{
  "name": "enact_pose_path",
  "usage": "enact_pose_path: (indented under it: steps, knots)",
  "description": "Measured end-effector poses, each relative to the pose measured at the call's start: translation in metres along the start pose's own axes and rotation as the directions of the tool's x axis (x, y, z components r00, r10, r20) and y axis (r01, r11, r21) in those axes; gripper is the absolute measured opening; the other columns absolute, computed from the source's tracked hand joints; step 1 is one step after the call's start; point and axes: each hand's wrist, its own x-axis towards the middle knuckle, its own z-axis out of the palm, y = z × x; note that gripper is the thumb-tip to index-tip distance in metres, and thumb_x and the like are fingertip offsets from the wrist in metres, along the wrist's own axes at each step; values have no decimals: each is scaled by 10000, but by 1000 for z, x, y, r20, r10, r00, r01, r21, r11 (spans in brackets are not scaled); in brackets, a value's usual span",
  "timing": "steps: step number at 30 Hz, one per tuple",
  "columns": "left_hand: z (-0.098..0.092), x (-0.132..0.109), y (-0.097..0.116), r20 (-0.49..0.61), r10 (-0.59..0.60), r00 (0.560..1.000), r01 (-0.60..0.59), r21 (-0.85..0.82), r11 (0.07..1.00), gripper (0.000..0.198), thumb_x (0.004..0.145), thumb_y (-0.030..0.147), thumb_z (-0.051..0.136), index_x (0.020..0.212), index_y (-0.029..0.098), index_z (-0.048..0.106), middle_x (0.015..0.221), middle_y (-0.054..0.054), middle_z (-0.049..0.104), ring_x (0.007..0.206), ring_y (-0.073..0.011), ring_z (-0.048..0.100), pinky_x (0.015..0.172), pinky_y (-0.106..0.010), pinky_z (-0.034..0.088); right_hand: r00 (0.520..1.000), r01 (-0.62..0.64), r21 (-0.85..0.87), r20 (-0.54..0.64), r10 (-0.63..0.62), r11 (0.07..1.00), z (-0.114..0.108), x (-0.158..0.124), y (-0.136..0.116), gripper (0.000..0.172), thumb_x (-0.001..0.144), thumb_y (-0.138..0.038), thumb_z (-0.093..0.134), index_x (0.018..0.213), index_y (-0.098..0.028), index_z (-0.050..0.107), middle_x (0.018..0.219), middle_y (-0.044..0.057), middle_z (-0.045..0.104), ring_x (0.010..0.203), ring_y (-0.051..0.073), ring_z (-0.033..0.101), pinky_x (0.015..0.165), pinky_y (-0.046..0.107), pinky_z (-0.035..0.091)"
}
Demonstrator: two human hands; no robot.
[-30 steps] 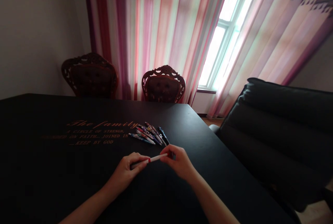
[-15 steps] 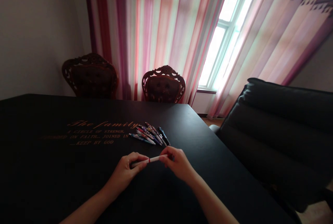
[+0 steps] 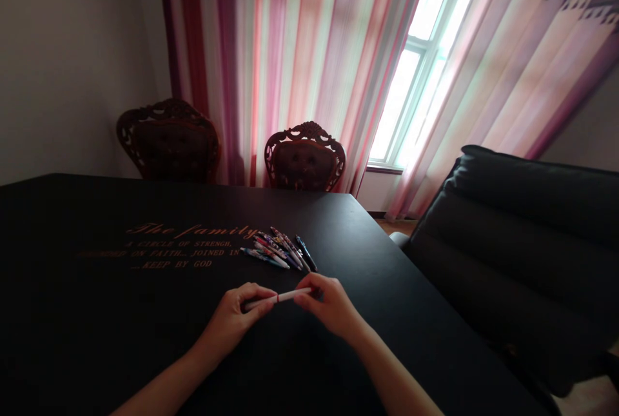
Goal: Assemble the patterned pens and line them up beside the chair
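A slim white pen (image 3: 287, 296) with a red band near its middle is held level between my two hands, above the dark table (image 3: 120, 326). My left hand (image 3: 242, 309) pinches its left end between thumb and fingers. Around the right end, the thumb and fingers of my right hand (image 3: 331, 303) are closed, and they partly cover that tip. Just beyond my hands lies a loose pile of several patterned pens (image 3: 278, 249), with a dark pen (image 3: 305, 253) at its right side.
Gold lettering (image 3: 178, 253) runs across the tabletop left of the pile. Two carved chairs (image 3: 169, 145) stand behind the far edge. A black padded armchair (image 3: 522, 255) is close to the table's right edge. Striped curtains (image 3: 300, 48) hang by the window (image 3: 406, 100).
My right hand's fingers have shifted very slightly at the right end of the pen. My left hand and the pile look the same.
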Motion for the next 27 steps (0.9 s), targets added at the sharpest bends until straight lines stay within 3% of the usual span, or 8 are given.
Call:
enact_pose_path:
  steps: [3,8,11,13,17,19,23,27]
  knots:
    - [0,0,0,-10,-3,1000,3,-8,1000,231,788,396,686,906,221,779,832,-45,738,818,-244,652,725,-286,464,999,18,-5,-41,-19,1000,-1,1,-1,174,746,-331,732,830,-183,691,697,-13,647,617,124,529,550,212,388]
    - [-1,0,0,9,27,1000,-27,23,999,219,789,389,686,896,223,781,837,-49,741,818,-241,657,743,-294,471,999,-28,-54,15,29,998,0,1,0,377,902,-364,531,610,-166,664,516,-19,569,495,98,459,505,218,340]
    - [-1,-1,-2,5,10,1000,-10,29,1000,222,799,390,680,913,224,775,833,-43,736,796,-233,653,720,-286,463,1000,-3,-5,-23,3,1000,0,0,0,127,792,-302,675,776,-178,696,638,-23,623,567,108,502,541,212,379]
    - [0,-1,-3,1,-6,1000,6,25,1000,230,804,397,678,920,221,770,830,-42,730,789,-231,649,707,-283,457,999,13,13,-48,-13,1000,0,0,-1,147,721,-243,733,852,-185,700,720,-18,648,632,120,532,586,218,410]
    - [-1,-1,-3,24,-8,1000,8,2,1000,242,798,412,687,925,220,762,861,-46,723,840,-248,648,742,-292,458,998,-3,13,-67,4,1000,0,1,-3,95,739,-249,721,800,-177,711,706,-6,649,658,134,548,616,235,423]
    - [-2,0,-3,-18,-10,1000,10,-36,999,273,810,432,669,974,229,752,922,-47,726,891,-256,636,796,-308,451,995,-2,32,-97,5,999,-1,1,-3,109,746,-272,719,800,-178,713,697,-4,644,660,138,546,619,240,422]
    - [-7,4,-5,-123,-94,988,51,-314,948,411,924,500,471,1064,202,716,832,-44,729,791,-215,609,819,-335,446,980,3,152,-196,27,988,-8,3,0,175,770,-332,698,831,-168,697,715,4,643,670,145,543,631,252,425]
    - [-9,7,-7,11,-206,978,163,-650,743,355,901,437,560,1045,149,710,820,-72,746,742,-190,612,755,-314,465,976,-22,254,-203,75,967,-13,4,4,240,753,-380,711,842,-159,685,721,13,649,665,153,552,624,259,432]
